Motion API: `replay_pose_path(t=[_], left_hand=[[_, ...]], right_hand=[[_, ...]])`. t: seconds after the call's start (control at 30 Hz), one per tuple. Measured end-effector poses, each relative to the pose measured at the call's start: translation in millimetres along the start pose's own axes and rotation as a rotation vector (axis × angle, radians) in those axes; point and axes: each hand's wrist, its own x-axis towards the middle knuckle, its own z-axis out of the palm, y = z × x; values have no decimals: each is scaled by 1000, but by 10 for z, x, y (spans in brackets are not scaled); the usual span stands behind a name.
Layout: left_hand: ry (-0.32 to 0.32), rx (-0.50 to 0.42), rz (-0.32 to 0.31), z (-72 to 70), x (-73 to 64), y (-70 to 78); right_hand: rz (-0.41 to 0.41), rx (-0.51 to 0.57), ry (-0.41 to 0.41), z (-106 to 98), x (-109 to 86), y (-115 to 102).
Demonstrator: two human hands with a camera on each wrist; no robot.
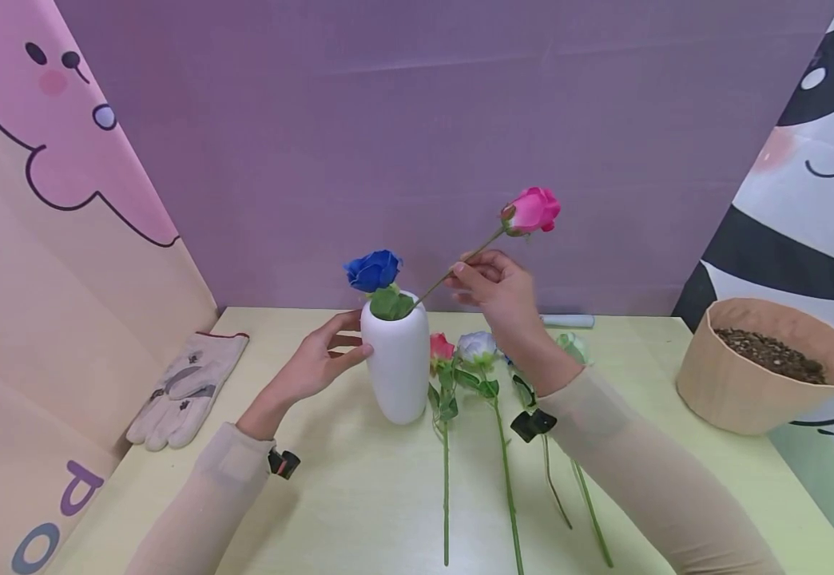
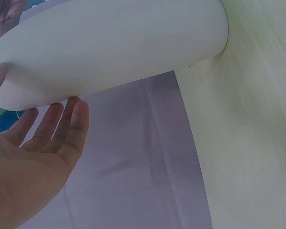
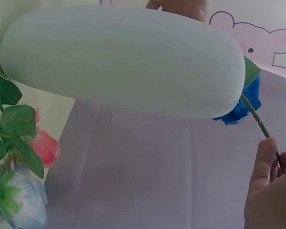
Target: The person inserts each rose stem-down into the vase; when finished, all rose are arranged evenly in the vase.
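A white vase (image 1: pixel 397 367) stands upright on the table with a blue rose (image 1: pixel 374 271) in its mouth. My left hand (image 1: pixel 323 355) holds the vase's upper left side, thumb in front and fingers behind. In the left wrist view, the fingertips (image 2: pixel 79 112) rest along its wall. Between thumb and fingers, my right hand (image 1: pixel 496 291) pinches the stem of a pink rose (image 1: pixel 534 210). The stem slants, its lower end inside the vase's rim and its bloom up to the right. The right wrist view shows the stem (image 3: pixel 257 118) meeting the rim beside the blue rose.
Right of the vase lie several flowers, among them a coral rose (image 1: pixel 442 346), a pale blue one (image 1: pixel 478 346) and a pale green one (image 1: pixel 573 346). Work gloves (image 1: pixel 190 387) lie at the left edge. A soil-filled pot (image 1: pixel 719 391) stands right. A white cylinder (image 1: pixel 568 321) lies behind.
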Motion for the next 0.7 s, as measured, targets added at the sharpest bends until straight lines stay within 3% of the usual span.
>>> replay_pose_path(t=[0.7], left_hand=[[4, 0, 16, 14, -8, 1]], right_hand=[[94, -229, -8, 248, 2, 153]])
